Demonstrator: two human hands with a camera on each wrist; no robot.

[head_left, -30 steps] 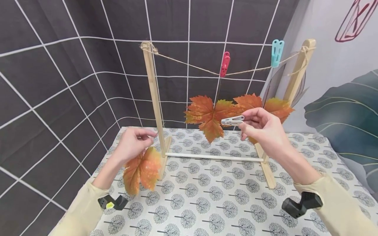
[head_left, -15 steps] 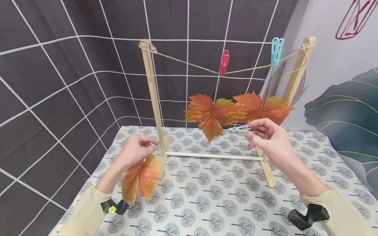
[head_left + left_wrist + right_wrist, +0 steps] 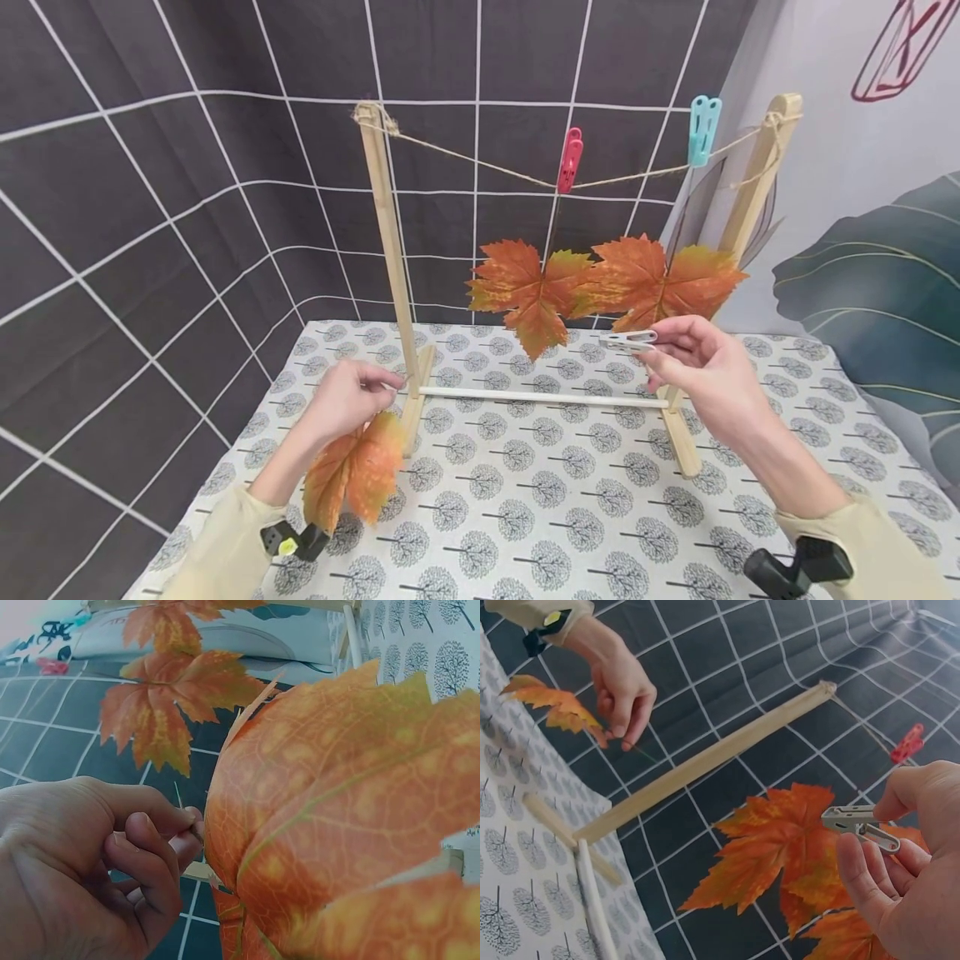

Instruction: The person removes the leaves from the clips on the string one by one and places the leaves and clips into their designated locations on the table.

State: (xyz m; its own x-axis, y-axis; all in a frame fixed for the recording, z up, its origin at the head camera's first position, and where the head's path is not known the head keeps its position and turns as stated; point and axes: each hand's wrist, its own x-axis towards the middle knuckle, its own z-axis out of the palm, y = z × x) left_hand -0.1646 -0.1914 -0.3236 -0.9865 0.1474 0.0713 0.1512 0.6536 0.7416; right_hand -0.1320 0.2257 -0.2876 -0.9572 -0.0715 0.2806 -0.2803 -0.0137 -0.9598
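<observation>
My left hand (image 3: 352, 398) pinches the thin stem of an orange maple leaf (image 3: 354, 471), which hangs below the fingers beside the left post. In the left wrist view that leaf (image 3: 322, 810) fills the right side. Between thumb and fingers, my right hand (image 3: 705, 371) holds a white clothespin (image 3: 628, 340); the right wrist view shows the clothespin (image 3: 859, 823) lengthwise, its jaws touching nothing. Two more maple leaves hang from the twine (image 3: 472, 158): one leaf (image 3: 536, 292) under a red clothespin (image 3: 570, 160), the other leaf (image 3: 660, 279) under a light blue clothespin (image 3: 703, 129).
The twine runs between a left wooden post (image 3: 388, 242) and a right wooden post (image 3: 757, 183). A white rod (image 3: 540, 398) joins their feet low down. The tablecloth (image 3: 517, 517) has a tree print. Behind hangs a dark gridded curtain (image 3: 315, 183).
Both hands have sunk lower. The right hand, with the white clothespin, has also drifted right, away from the hanging leaves. The left leaf has dropped along with its hand.
</observation>
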